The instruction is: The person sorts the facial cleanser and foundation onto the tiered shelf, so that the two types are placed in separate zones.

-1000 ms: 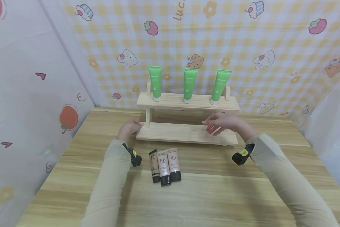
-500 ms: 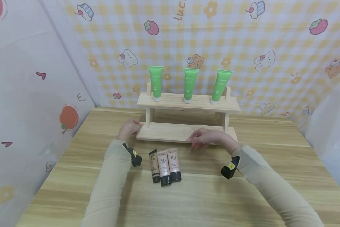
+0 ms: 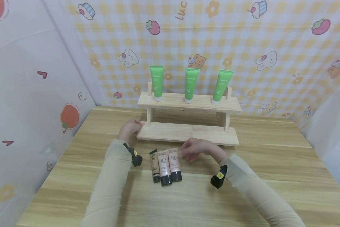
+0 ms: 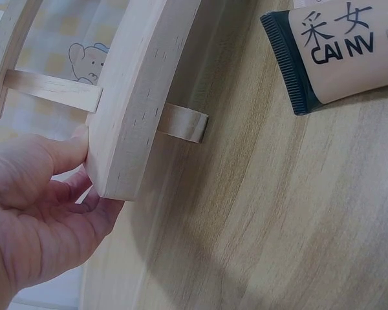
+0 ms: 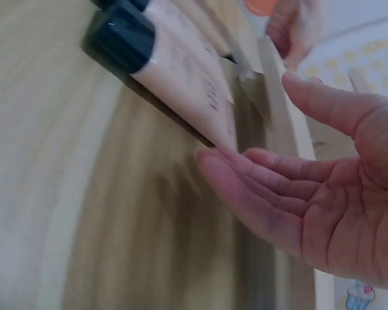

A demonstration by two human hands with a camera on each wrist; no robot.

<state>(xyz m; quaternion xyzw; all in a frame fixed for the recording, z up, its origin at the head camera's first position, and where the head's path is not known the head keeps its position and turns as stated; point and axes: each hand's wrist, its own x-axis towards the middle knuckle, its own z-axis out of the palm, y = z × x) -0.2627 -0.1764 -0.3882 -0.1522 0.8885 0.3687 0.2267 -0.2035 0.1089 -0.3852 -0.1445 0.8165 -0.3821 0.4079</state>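
My left hand grips the left end of the lower board of a two-tier wooden shelf. In the left wrist view the thumb lies on the board and the fingers curl under its end. My right hand is in front of the shelf, holding nothing, its fingertips right at the top end of the rightmost BB cream tube. Beside that tube lie another BB cream tube and a slimmer beige tube with a black cap, marked CAI NV in the left wrist view.
Three green squeeze tubes, left, middle and right, stand on white caps on the upper board. The shelf stands towards the back of a wood-grain table. Patterned cloth hangs behind it.
My right hand has come from over the lower board's right part, forward and left, down to the BB cream tubes. The left hand has stayed at the shelf's left end.
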